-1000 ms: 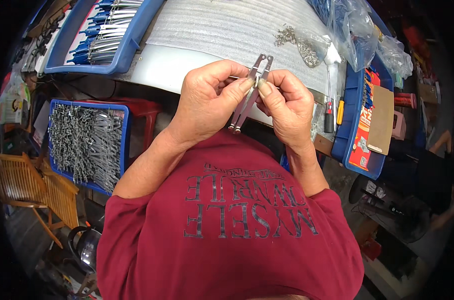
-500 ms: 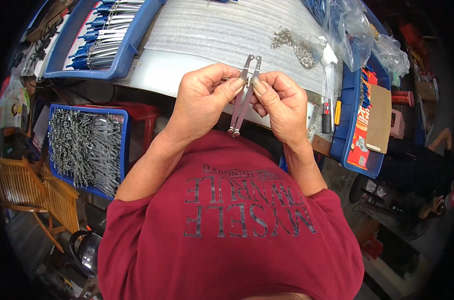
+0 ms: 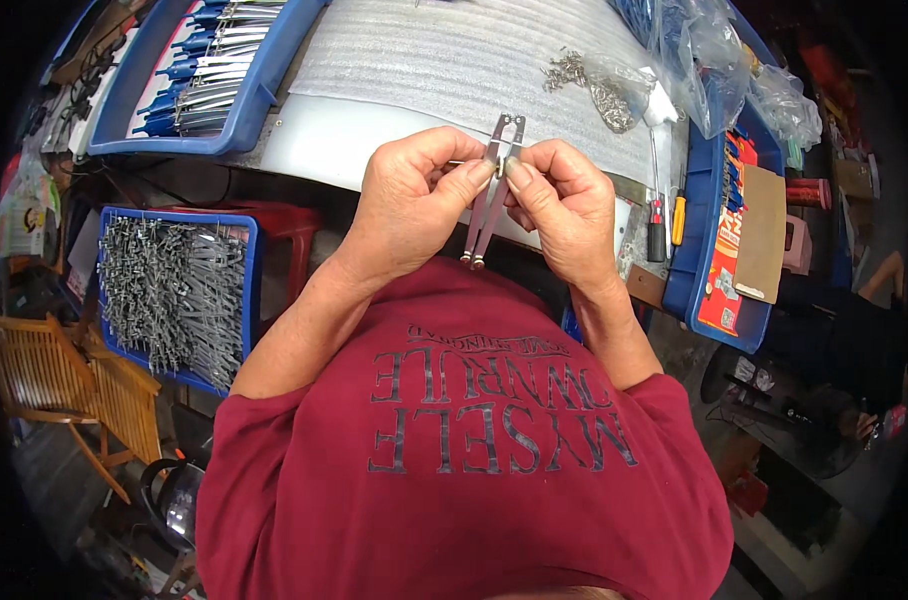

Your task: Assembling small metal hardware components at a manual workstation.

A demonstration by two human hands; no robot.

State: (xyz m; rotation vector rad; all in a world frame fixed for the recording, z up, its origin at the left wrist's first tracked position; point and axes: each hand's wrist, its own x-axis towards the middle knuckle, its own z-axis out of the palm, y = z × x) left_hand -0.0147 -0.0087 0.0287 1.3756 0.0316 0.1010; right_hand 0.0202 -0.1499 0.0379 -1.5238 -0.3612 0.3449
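Observation:
Both my hands hold a slim two-legged metal tool (image 3: 481, 232) upright over the near table edge. It looks like a caliper or divider, but I cannot tell the exact kind. My left hand (image 3: 404, 195) pinches the left leg near the upper part between thumb and fingers. On the other leg, my right hand (image 3: 569, 205) has its thumb at the same height, fingers curled behind. Something small and pale shows between the thumbs, too small to name. The legs' lower ends hang just in front of my maroon shirt.
At the upper left, a blue tray (image 3: 264, 92) holds metal strips with blue parts. Below it, another blue tray (image 3: 255, 285) is heaped with grey metal parts. Small metal pieces (image 3: 610, 105) spill from a plastic bag. Right of them lie screwdrivers (image 3: 657, 235) and a blue bin (image 3: 679, 285).
The tool has turned slightly in my fingers, and its upper ends sit a little closer together. My hands have hardly moved.

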